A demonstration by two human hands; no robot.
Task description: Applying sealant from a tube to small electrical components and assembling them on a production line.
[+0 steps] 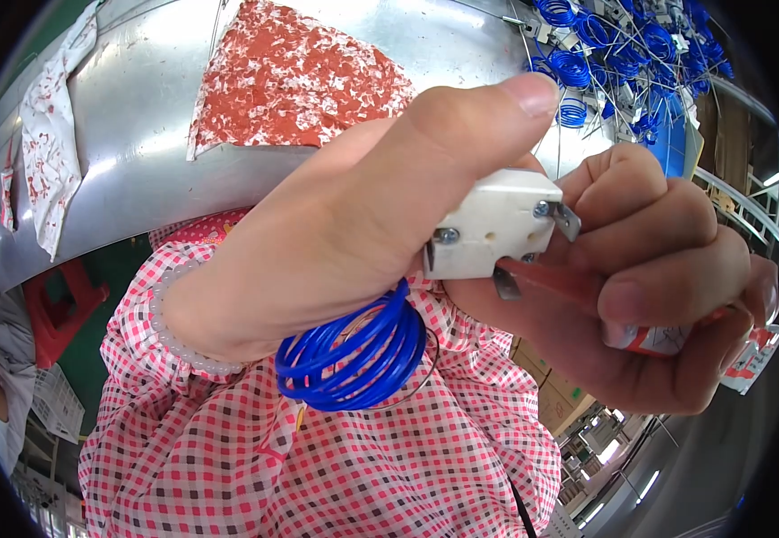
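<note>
Pinching a white block [488,235] between its thumb and fingers, the left hand [372,202] held the piece up in front of the body, near the middle of the view. The thumb stretched long over the block's upper edge; the fingers behind were mostly hidden. The block had a smooth, pale face with small round holes, shiny screw heads sunk near its corners, and bent metal tabs jutting from its side and lower edge.

Curled tightly, the right hand [667,247] gripped a tool [562,281] with a tapering, reddish front part and a clear-and-red body. Its narrow end pointed at the block's lower edge, though whether they touched could not be told.

Below the left wrist hung a springy coil [354,354] of glossy blue tubing, wound in loose round loops, with a thin dark wire arcing beside it. A band of translucent beads [158,309] circled that wrist, over puckered pink-and-black checked fabric [309,466].

Beyond, the counter [143,152] was sheet metal with a bright, streaky sheen. A rust-red cloth [291,76] blotched with white lay flat there, and a tangled heap of similar blue coils [627,49] filled its far right.
</note>
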